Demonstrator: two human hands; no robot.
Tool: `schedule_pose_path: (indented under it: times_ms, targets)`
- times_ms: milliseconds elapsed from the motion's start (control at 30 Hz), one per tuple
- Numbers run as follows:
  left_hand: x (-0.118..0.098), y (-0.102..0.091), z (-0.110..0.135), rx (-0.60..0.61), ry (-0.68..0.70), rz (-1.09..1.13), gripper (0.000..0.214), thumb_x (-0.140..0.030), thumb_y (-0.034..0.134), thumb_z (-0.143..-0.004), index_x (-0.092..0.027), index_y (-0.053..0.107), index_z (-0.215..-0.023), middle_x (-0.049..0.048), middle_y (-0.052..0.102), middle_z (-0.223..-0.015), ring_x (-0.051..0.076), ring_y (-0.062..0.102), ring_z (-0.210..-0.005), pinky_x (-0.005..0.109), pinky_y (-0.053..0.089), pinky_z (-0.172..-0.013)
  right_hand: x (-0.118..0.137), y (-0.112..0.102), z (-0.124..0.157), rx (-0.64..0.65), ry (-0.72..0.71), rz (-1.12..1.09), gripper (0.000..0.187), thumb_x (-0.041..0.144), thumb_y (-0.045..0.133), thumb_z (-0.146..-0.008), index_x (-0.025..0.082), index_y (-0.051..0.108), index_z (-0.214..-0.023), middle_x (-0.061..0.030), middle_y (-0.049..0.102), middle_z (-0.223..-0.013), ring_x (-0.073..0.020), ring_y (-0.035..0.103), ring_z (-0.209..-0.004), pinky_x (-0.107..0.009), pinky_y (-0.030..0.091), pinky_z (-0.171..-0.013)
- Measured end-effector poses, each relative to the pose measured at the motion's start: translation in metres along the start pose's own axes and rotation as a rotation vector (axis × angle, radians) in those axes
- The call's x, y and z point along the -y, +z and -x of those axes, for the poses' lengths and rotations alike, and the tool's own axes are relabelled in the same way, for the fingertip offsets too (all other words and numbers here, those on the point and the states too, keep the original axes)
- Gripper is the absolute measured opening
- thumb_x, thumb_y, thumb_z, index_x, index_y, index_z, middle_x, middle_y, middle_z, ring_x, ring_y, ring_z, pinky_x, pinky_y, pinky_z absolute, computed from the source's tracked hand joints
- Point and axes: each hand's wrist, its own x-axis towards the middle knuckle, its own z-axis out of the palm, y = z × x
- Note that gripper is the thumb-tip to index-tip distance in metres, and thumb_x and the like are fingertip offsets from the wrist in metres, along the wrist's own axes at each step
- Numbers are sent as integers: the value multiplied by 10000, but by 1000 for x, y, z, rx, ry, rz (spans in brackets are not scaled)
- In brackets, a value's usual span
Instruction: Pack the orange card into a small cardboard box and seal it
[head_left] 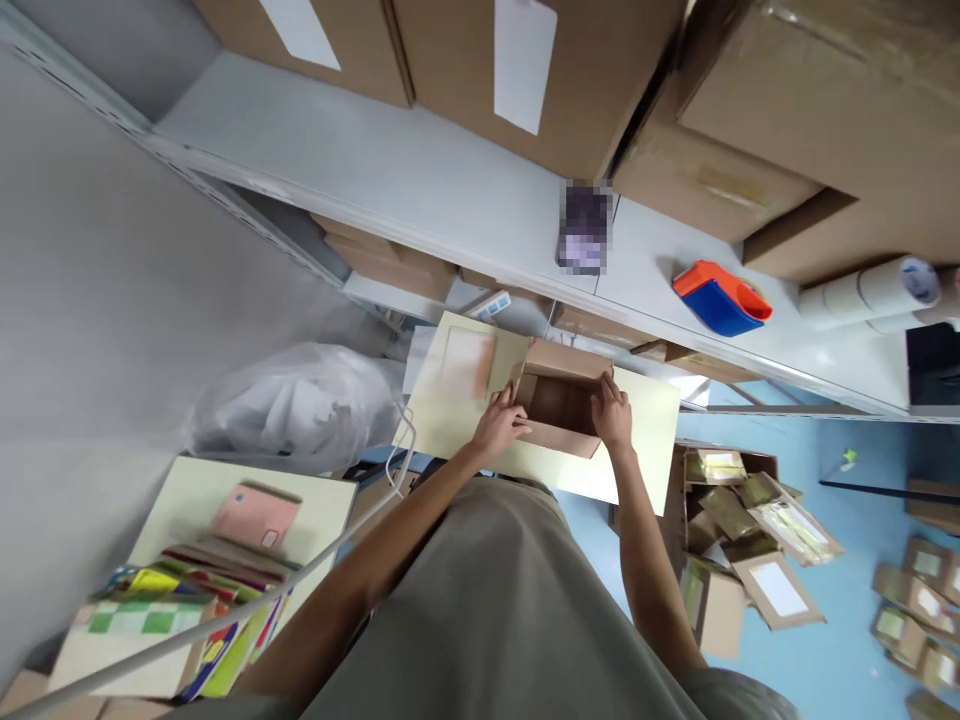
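A small open cardboard box (559, 403) sits on a pale yellow table top (645, 440) below me. My left hand (500, 423) grips the box's left wall, fingers curled over its rim. My right hand (611, 410) holds the right wall the same way. The inside of the box looks empty and brown. A pinkish flat packet (466, 363) lies on the table just left of the box.
A grey shelf (420, 190) above carries large cardboard cartons (570, 70), an orange and blue tape dispenser (721, 298) and tape rolls (885, 290). A plastic bag (292, 405) lies at left, stacked colourful packets (172, 610) lower left, several small brown packets (757, 530) on the blue floor right.
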Motion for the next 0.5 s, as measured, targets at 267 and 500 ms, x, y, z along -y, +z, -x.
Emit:
schedule_pose_path:
  times_ms: [267,500]
  targets:
    - [23,-17,5,-123,3,280,573,-429,915,-854,-241,698,-1351,156,615,-1547,336,643,-1340,473,575,-1111,74,-13,3,-61,10,-5,559,319,451,-1072,93,554,-1573,-223,505,-1680,-349,574,-1397,-527,471,-1161]
    - [132,-76,-26,-476,-396,396,551,-392,749,-980,-131,567,-1430,200,693,-1401,256,739,-1090,356,587,-945,214,19,-6,42,-128,-219,528,337,468,-1094,143,573,-1574,-172,548,-1658,-305,525,-1498,-500,408,-1260]
